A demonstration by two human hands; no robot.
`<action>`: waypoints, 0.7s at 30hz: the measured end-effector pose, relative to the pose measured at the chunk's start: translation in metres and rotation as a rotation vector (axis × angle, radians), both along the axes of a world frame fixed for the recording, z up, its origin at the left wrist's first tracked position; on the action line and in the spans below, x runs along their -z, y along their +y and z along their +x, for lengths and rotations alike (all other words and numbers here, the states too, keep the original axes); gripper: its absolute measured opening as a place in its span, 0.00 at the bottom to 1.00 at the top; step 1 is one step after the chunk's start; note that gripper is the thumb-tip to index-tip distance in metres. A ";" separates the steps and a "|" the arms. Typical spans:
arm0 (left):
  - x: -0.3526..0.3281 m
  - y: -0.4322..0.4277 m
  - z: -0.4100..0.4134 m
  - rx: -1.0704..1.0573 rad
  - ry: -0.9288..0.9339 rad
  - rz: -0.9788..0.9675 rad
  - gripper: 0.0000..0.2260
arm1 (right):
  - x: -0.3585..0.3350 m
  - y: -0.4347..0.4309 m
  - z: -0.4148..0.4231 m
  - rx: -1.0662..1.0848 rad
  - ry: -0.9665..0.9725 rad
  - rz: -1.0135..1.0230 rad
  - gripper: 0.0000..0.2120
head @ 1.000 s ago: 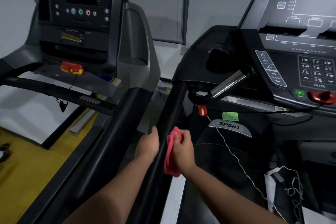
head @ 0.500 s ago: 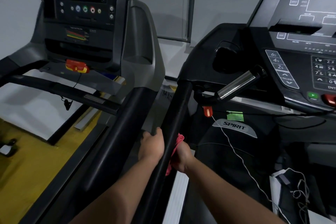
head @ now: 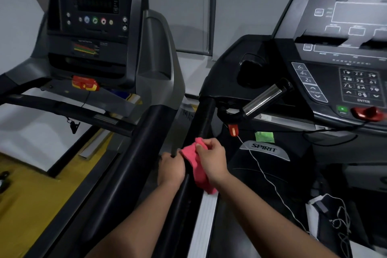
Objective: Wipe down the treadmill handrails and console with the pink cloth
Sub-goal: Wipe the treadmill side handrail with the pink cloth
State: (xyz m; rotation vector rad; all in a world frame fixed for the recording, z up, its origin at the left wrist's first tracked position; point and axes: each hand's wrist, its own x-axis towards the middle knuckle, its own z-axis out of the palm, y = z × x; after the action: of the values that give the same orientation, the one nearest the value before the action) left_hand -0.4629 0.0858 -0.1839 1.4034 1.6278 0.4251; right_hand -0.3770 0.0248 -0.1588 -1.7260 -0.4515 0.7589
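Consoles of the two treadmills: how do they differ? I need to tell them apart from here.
The left console stands narrow and upright, with a row of round coloured buttons; the right console is wider, leans back and carries a numbered keypad. Under the left console sits a red-and-yellow stop key; the right console has a plain red stop key. Both displays are dark. The pink cloth is at neither.

The black padded handrail [head: 204, 115] is gripped by the left hand [head: 170, 168]; just beside it, a crumpled pink cloth [head: 196, 166] is pinched by the right hand [head: 212, 160].
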 end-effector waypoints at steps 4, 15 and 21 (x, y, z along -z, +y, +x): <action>0.003 0.000 -0.004 -0.002 -0.023 0.042 0.15 | -0.011 0.011 -0.001 -0.212 -0.349 -0.116 0.10; 0.004 -0.018 -0.032 0.035 -0.033 0.030 0.09 | -0.023 0.002 -0.015 -0.569 -0.959 -0.212 0.16; 0.000 -0.031 -0.052 0.145 0.095 -0.031 0.17 | -0.006 0.032 -0.018 -0.848 -1.173 -0.302 0.13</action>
State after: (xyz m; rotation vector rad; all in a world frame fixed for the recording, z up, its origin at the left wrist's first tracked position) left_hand -0.5144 0.0543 -0.1837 1.5269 1.5878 0.2518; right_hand -0.3950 0.0565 -0.1528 -2.1374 -2.0327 0.2715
